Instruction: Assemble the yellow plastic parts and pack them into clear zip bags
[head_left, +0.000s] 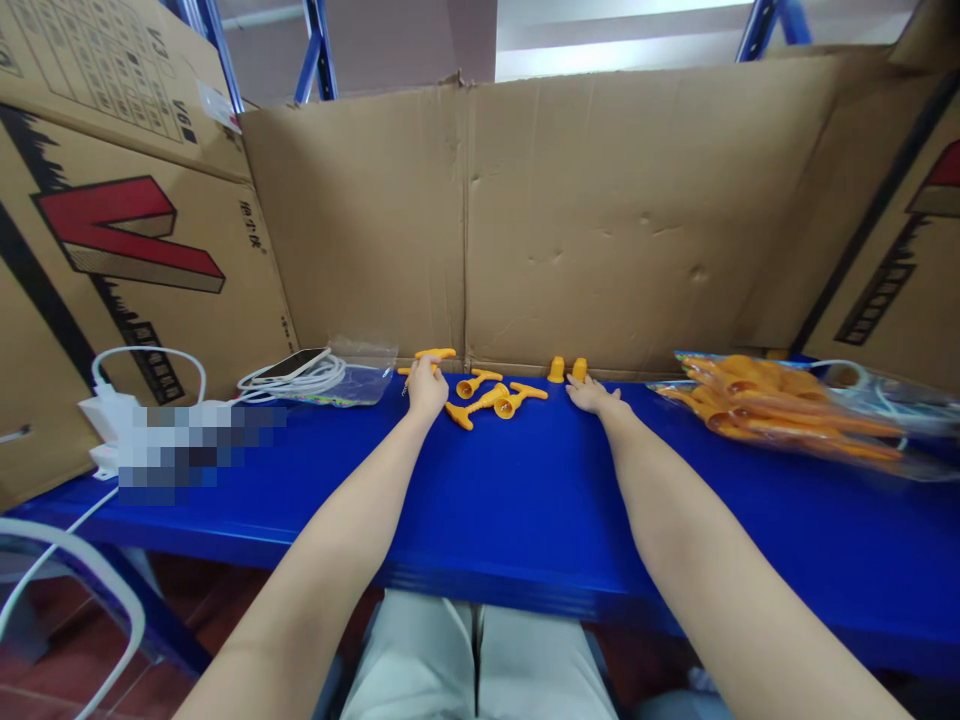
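Note:
My left hand (pixel 426 388) is closed on a yellow T-shaped handle (pixel 436 353) near the cardboard back wall; the fingers partly hide it. Beside it, another yellow bar shows just behind the fingers. Several yellow T-handled pieces with round cup ends (pixel 507 405) lie loosely to the right of that hand. Further right, my right hand (pixel 594 394) has its fingertips at the base of a small yellow cap (pixel 580 368), with the outer finger spread away. A second yellow cap (pixel 556 369) stands upright just left of it, apart from the hand.
Clear bags of yellow parts (pixel 772 400) lie at the right. On the left are a phone (pixel 292 366), a coiled white cable (pixel 322 378), a plastic bag (pixel 367 375) and a white power strip (pixel 112 425). Cardboard (pixel 600 220) walls in the blue tabletop (pixel 517 500).

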